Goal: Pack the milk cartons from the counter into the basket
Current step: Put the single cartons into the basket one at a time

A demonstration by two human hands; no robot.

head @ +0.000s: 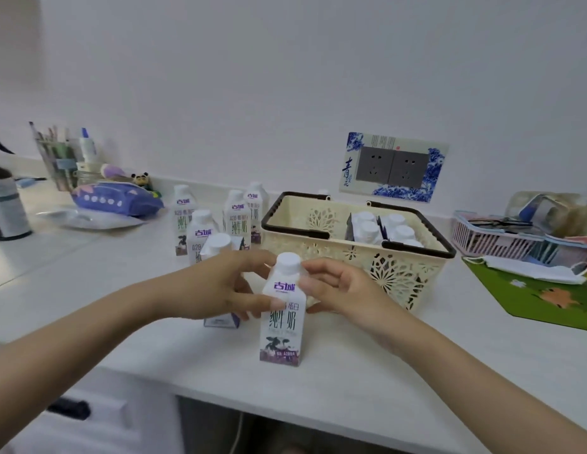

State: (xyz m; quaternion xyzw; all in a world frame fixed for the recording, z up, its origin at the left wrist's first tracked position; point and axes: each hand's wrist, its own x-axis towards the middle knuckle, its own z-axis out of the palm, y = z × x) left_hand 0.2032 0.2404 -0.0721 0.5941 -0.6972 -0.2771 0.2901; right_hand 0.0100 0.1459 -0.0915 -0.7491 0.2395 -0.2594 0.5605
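A white milk carton (282, 326) with purple print and a white cap stands upright near the counter's front edge; whether its base touches the counter I cannot tell. My left hand (226, 283) grips its left side, thumb across the front. My right hand (338, 290) holds its right shoulder just under the cap. Another carton (218, 244) is partly hidden behind my left hand. Several more cartons (236, 221) stand further back, left of the basket. The cream lattice basket (400, 276) with dark handles sits behind my right hand, with several cartons (383, 227) in its right half.
At the back left are a purple pouch (115, 198), a clear pen holder (61, 158) and a dark bottle (7, 204). To the right sit a pink slatted tray (495, 240), a face mask (534, 270) and a green mat (531, 296). A wall socket (393, 168) is behind the basket.
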